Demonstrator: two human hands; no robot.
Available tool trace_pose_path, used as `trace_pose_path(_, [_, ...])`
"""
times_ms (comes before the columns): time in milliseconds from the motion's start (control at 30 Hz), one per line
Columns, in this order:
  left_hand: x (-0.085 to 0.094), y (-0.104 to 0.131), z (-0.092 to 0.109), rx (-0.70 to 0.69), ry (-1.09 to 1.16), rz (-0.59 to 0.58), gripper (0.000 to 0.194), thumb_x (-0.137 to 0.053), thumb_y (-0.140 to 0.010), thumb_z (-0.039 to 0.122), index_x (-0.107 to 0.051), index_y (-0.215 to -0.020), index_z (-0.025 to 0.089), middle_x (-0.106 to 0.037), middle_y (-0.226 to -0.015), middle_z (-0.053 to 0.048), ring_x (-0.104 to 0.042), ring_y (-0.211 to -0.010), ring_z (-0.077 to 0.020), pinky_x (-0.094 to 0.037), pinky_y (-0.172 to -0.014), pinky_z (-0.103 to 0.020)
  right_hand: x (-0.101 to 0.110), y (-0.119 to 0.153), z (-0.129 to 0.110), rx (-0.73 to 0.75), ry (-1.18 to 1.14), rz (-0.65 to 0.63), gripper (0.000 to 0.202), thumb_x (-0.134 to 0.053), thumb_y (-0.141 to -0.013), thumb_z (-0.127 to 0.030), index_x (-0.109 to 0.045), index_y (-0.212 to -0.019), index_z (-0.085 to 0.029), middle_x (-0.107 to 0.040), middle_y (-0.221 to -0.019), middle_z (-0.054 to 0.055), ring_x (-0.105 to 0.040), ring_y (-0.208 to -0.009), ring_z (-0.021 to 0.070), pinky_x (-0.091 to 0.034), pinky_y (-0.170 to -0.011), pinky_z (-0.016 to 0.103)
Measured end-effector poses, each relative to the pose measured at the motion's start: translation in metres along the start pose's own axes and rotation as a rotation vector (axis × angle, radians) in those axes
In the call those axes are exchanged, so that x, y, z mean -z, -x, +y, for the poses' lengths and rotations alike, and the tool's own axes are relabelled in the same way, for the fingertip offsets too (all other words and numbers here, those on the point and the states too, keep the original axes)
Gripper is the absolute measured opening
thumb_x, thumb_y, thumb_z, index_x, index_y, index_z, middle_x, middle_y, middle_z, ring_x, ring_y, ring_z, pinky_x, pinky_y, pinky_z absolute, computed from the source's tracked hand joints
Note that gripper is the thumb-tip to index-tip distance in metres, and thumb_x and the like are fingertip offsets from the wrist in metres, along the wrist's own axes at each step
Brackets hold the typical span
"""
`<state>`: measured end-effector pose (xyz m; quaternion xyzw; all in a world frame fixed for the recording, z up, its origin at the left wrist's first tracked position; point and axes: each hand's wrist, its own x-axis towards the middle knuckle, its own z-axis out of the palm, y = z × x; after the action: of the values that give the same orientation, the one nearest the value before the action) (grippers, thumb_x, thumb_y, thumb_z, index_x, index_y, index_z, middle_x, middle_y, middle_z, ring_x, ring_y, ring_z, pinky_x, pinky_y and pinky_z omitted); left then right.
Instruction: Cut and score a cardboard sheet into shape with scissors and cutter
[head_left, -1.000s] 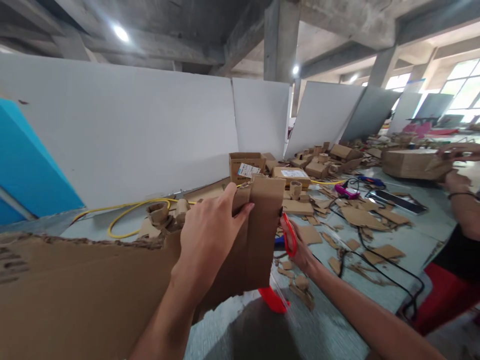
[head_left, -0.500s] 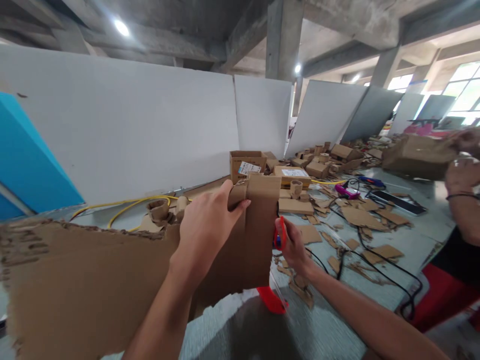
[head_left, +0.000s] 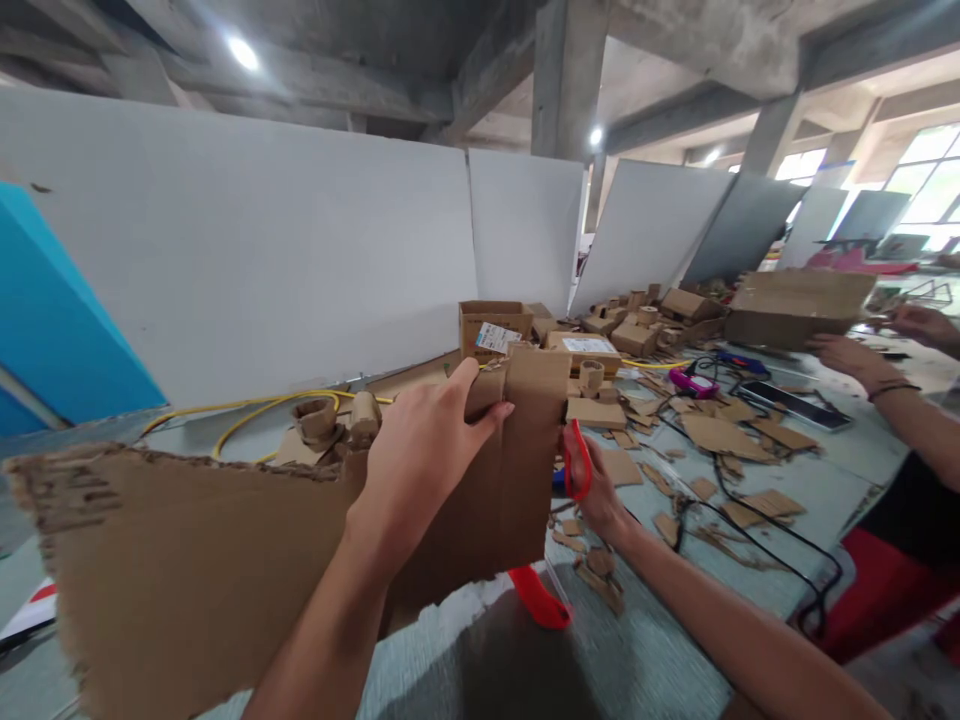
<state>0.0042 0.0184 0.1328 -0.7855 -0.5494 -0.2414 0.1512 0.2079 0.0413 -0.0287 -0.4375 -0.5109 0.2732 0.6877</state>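
Note:
A large sheet of brown cardboard [head_left: 202, 570] with torn edges stands upright in front of me. My left hand [head_left: 431, 430] grips its folded top edge, thumb on the near side. At the sheet's right edge, my right hand [head_left: 600, 490] is closed around the red-handled scissors [head_left: 578, 460], which also show a bit of blue. Their blades are hidden behind the cardboard. Below the sheet, a red curved object [head_left: 541, 598] lies on the table, partly covered.
Cardboard scraps [head_left: 724, 445], black cables and a dark flat panel [head_left: 795, 405] lie on the table [head_left: 652, 640]. Boxes [head_left: 585, 350] and cardboard rolls stand behind. A yellow cable [head_left: 247, 415] runs at left. At right, another person's hands [head_left: 862, 360] hold a cardboard box [head_left: 795, 305].
The cardboard sheet and both my hands have shifted slightly right. The scissors have moved a little right with my right hand. The other person's box has moved left and away.

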Motion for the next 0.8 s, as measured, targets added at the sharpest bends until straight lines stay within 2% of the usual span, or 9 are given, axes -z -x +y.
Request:
trace_pose_path(67, [0.000, 0.001, 0.000, 0.001, 0.002, 0.014, 0.035, -0.059, -0.094, 0.060, -0.064, -0.103, 0.026, -0.072, -0.077, -0.006, -0.071, -0.077, -0.0327, -0.045, -0.063, -0.033, -0.007, -0.002, -0.007, -0.035, -0.018, 0.004, 0.055, -0.058, -0.083, -0.077, -0.062, -0.075, -0.023, -0.056, -0.065, -0.001, -0.050, -0.055, 0.0145, -0.043, -0.048, 0.026])
trace_pose_path(133, [0.000, 0.001, 0.001, -0.007, 0.008, 0.005, 0.035, -0.059, -0.094, 0.060, -0.064, -0.103, 0.026, -0.073, -0.077, -0.006, -0.071, -0.078, -0.0324, -0.045, -0.064, -0.033, -0.010, -0.004, -0.013, -0.040, -0.016, -0.011, 0.057, -0.059, -0.084, -0.076, -0.053, -0.064, -0.023, -0.046, -0.056, -0.004, -0.039, -0.049, 0.0116, -0.033, -0.042, 0.025])
trace_pose_path(200, [-0.001, 0.000, 0.002, -0.016, 0.015, -0.007, 0.035, -0.058, -0.095, 0.060, -0.064, -0.104, 0.026, -0.074, -0.079, -0.006, -0.072, -0.079, -0.0321, -0.045, -0.065, -0.033, -0.011, -0.005, -0.019, -0.050, -0.020, -0.024, 0.060, -0.058, -0.085, -0.076, -0.049, -0.060, -0.022, -0.043, -0.054, -0.004, -0.034, -0.048, 0.0105, -0.028, -0.042, 0.025])
trace_pose_path(333, [-0.007, -0.005, -0.001, -0.009, -0.003, -0.013, 0.036, -0.058, -0.094, 0.061, -0.064, -0.103, 0.026, -0.076, -0.084, -0.006, -0.073, -0.083, -0.0322, -0.045, -0.065, -0.033, -0.010, -0.007, -0.024, -0.094, -0.066, -0.049, 0.058, -0.058, -0.085, -0.075, -0.049, -0.062, -0.022, -0.043, -0.054, -0.004, -0.033, -0.048, 0.0101, -0.026, -0.042, 0.025])
trace_pose_path(500, [-0.006, -0.011, -0.018, 0.061, -0.074, 0.039, 0.043, -0.049, -0.098, 0.063, -0.063, -0.113, 0.025, -0.076, -0.082, -0.008, -0.073, -0.080, -0.0324, -0.043, -0.064, -0.033, -0.013, -0.008, -0.020, -0.084, -0.100, -0.136, 0.054, -0.066, -0.076, -0.076, -0.063, -0.077, -0.022, -0.055, -0.060, -0.003, -0.043, -0.051, 0.0121, -0.038, -0.045, 0.025])
trace_pose_path(567, [-0.005, -0.012, -0.025, 0.074, -0.106, 0.066, 0.046, -0.044, -0.100, 0.062, -0.061, -0.118, 0.023, -0.075, -0.080, -0.009, -0.073, -0.078, -0.0328, -0.042, -0.064, -0.033, -0.016, -0.005, -0.016, -0.094, -0.075, -0.217, 0.049, -0.076, -0.072, -0.067, -0.068, -0.085, -0.021, -0.062, -0.067, -0.001, -0.052, -0.056, 0.0140, -0.045, -0.051, 0.026])
trace_pose_path(667, [-0.006, -0.013, -0.033, 0.064, -0.142, 0.065, 0.047, -0.045, -0.100, 0.062, -0.062, -0.119, 0.022, -0.075, -0.081, -0.010, -0.072, -0.079, -0.0331, -0.043, -0.067, -0.034, -0.020, 0.002, -0.011, -0.094, -0.016, -0.372, 0.041, -0.085, -0.071, -0.047, -0.071, -0.099, -0.020, -0.072, -0.086, 0.003, -0.065, -0.074, 0.0182, -0.054, -0.069, 0.031])
trace_pose_path(733, [-0.009, -0.015, -0.035, 0.040, -0.112, 0.071, 0.047, -0.048, -0.100, 0.061, -0.062, -0.124, 0.023, -0.076, -0.090, -0.010, -0.072, -0.084, -0.0323, -0.046, -0.073, -0.034, -0.023, 0.006, -0.011, -0.093, -0.003, -0.424, 0.037, -0.084, -0.073, -0.043, -0.070, -0.099, -0.020, -0.074, -0.090, 0.004, -0.067, -0.079, 0.0193, -0.054, -0.073, 0.032])
trace_pose_path(800, [-0.012, -0.018, -0.037, -0.008, -0.045, 0.122, 0.047, -0.053, -0.100, 0.055, -0.056, -0.136, 0.026, -0.074, -0.106, -0.010, -0.070, -0.096, -0.0309, -0.047, -0.083, -0.035, -0.025, 0.010, -0.012, -0.115, -0.019, -0.390, 0.033, -0.082, -0.076, -0.045, -0.068, -0.092, -0.020, -0.072, -0.082, 0.002, -0.065, -0.072, 0.0176, -0.053, -0.066, 0.030])
